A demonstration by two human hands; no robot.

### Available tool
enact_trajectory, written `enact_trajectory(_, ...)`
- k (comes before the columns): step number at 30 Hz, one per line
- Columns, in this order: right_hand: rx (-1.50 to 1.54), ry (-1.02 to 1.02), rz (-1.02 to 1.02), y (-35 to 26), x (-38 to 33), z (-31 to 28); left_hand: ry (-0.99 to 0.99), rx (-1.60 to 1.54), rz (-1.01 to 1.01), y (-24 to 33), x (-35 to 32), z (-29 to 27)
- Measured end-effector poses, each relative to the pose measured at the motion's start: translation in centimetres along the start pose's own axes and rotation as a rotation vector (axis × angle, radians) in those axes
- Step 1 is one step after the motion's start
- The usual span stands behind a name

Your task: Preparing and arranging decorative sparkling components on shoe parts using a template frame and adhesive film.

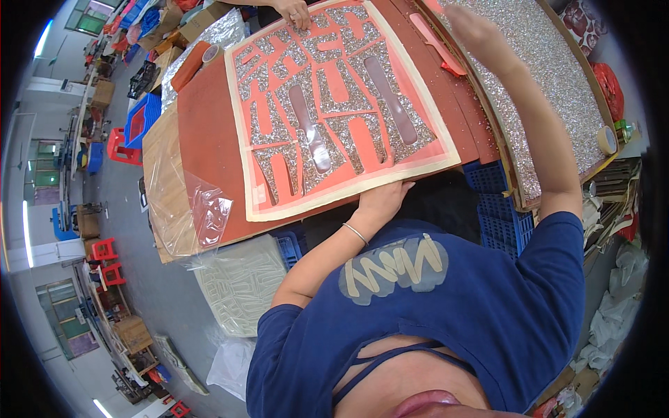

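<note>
At the panel (334,85), my left hand (382,200) pinches its near edge, seemingly steadying; right hand (479,40), fingers unreadable; next wants level support.

Along the left, red plastic stools (104,249) are standing on the gray floor (157,299), and a brown cardboard box (132,333) is sitting in the lower left. A tube lamp (28,233) is glowing on the wall side, above a paned window (73,327). Higher up, blue plastic trays (143,120) are resting in a stack. On the right, a red plastic bag (608,89) is lying near the edge, flattened cardboard (617,200) is piling up in layers, and crumpled translucent plastic sheeting (613,320) is trailing downward below it.
</note>
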State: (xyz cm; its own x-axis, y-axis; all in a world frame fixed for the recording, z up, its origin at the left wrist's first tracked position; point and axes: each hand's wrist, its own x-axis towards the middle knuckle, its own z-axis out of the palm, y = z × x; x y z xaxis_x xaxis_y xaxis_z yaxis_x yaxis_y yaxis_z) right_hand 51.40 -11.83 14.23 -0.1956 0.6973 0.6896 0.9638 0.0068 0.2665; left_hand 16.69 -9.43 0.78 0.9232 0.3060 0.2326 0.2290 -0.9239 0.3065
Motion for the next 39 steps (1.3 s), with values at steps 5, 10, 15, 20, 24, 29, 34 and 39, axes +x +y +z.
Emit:
enact_trajectory(5, 0.354, -0.683, 0.195, -5.2, -7.1, 1.9, 0.054, 0.001, 0.013, -0.4, 0.0, 0.8)
enact_trajectory(10, 0.572, -0.694, -0.019, -16.2, -10.2, -1.4, -0.015, -0.148, 0.009, 0.4, 0.5, -0.4)
enact_trajectory(15, 0.415, -0.591, 0.138, -13.7, -11.3, 0.5, -0.106, 0.016, 0.002, 1.3, 1.2, -0.8)
enact_trajectory(20, -0.012, -0.928, 0.012, -7.0, 0.8, 1.2, -0.081, 0.173, -0.021, 1.0, 0.7, -0.7)
enact_trajectory(24, -0.389, -0.473, 0.125, 5.6, 13.0, 2.1, -0.066, 0.18, 0.009, 1.9, 1.3, -0.5)
enact_trajectory(29, -0.222, -0.299, 0.084, 6.4, 17.1, 0.6, -0.015, 0.035, -0.005, 1.6, 0.4, -0.5)
enact_trajectory(34, 0.248, -0.562, 0.045, -0.9, 13.1, -5.0, -0.068, -1.011, -0.604, 0.8, 0.8, -3.1)
enact_trajectory(39, 0.463, -1.138, 0.248, -4.6, 7.4, -7.5, -0.154, 0.194, -0.069, 0.8, -0.1, -5.0)
